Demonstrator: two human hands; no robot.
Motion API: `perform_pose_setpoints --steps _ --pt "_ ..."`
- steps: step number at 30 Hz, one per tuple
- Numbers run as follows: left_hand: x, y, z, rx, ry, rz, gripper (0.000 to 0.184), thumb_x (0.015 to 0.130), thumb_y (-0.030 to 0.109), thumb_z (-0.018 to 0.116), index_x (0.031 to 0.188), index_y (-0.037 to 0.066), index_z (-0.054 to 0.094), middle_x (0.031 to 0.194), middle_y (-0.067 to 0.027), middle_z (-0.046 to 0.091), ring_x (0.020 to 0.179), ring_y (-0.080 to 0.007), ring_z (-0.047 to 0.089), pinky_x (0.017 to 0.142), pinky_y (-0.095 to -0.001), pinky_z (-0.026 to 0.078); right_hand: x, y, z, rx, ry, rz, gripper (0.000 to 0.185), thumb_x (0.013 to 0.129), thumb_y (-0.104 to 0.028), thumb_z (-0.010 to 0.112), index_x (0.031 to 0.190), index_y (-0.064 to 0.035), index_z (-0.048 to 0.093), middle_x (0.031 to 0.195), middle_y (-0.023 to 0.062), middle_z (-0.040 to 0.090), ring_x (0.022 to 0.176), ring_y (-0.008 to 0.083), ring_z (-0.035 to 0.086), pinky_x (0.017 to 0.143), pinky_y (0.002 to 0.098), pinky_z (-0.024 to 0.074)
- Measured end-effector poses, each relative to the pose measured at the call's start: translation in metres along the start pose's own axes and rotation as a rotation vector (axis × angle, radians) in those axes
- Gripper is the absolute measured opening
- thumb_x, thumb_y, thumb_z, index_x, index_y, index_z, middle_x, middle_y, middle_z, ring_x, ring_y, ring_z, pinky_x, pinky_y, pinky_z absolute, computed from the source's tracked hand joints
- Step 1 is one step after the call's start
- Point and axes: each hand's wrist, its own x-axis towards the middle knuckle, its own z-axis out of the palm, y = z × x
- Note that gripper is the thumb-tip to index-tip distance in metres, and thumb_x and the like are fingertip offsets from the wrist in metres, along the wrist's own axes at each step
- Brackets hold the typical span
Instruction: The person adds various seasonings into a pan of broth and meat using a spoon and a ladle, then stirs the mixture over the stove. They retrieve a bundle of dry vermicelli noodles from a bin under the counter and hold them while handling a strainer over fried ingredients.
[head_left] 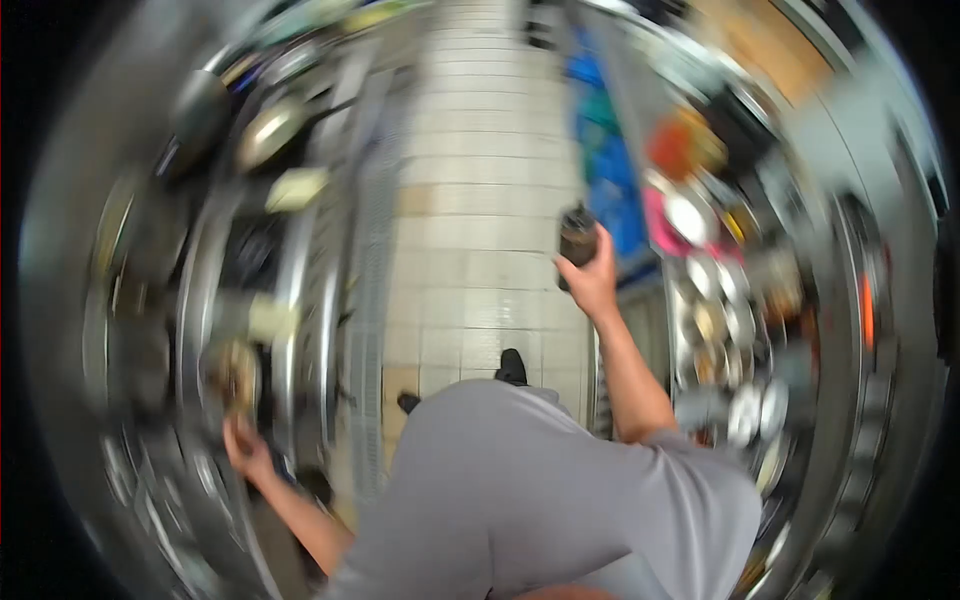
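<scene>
My right hand [590, 270] is wrapped around a dark squeeze bottle [577, 236] with a narrow tip at its top, held upright over the aisle floor. At the left, my left hand [245, 448] is beside the near edge of a round pan [232, 375] with brownish-yellow food in it. Motion blur smears the fingers of that hand, so I cannot tell whether they touch the pan or hold anything.
A metal cooking line [310, 330] runs along the left, with another pan [272, 135] farther up. On the right, a counter carries several round containers [708, 320] and a pink tray [660, 225]. Blue plastic [612, 190] hangs beside the tiled floor [470, 230].
</scene>
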Motion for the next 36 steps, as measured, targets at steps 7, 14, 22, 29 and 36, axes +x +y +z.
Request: perform_pose_setpoints --steps 7,14,22,29,36 --pt "0.081 0.01 0.028 -0.778 -0.128 -0.876 0.035 0.099 0.008 0.049 0.133 0.007 0.043 0.129 -0.0234 0.055 0.115 -0.0355 0.06 0.089 -0.0439 0.057 0.067 0.051 -0.241 0.026 0.606 0.151 0.071 0.073 -0.015 0.081 0.132 0.001 0.043 0.121 0.0185 0.061 0.114 0.0281 0.06 0.099 0.0384 0.0475" --pt "0.115 0.031 0.052 -1.767 0.339 -1.18 0.048 0.091 -0.004 0.043 0.139 -0.004 0.041 0.141 -0.0226 0.045 0.13 -0.0416 0.044 0.111 -0.0601 0.041 0.092 0.191 -0.377 -0.521 0.879 0.121 0.071 0.067 -0.01 0.082 0.129 -0.0001 0.049 0.12 0.0223 0.062 0.115 0.0383 0.058 0.099 0.0429 0.0457" --pt "0.127 -0.059 0.065 -1.537 0.195 -1.156 0.028 0.09 0.012 0.052 0.113 -0.003 0.057 0.09 -0.0137 0.063 0.075 -0.0259 0.062 0.064 -0.0391 0.055 0.115 0.277 -0.384 -0.528 1.04 0.639 0.05 0.072 -0.01 0.072 0.112 0.0076 0.049 0.113 0.0306 0.059 0.113 0.0455 0.056 0.1 0.0457 0.0446" --pt "0.108 -0.016 0.033 -1.187 0.225 -1.266 0.014 0.069 -0.001 0.064 0.068 0.006 0.052 0.06 -0.0039 0.05 0.056 -0.0184 0.053 0.054 -0.0309 0.049 0.106 0.267 -0.387 -0.743 0.843 0.524 0.074 0.08 -0.025 0.072 0.133 0.0159 0.04 0.133 0.0347 0.051 0.127 0.0454 0.048 0.111 0.0472 0.0361" --pt "0.039 0.016 0.028 -0.813 0.108 -1.24 0.006 0.08 0.011 0.065 0.079 0.011 0.06 0.067 -0.001 0.064 0.054 -0.0138 0.06 0.043 -0.0244 0.044 0.04 0.194 -0.397 -0.85 0.807 0.668 0.078 0.078 -0.031 0.078 0.14 -0.0033 0.039 0.131 0.0247 0.054 0.121 0.0442 0.052 0.099 0.0519 0.0451"
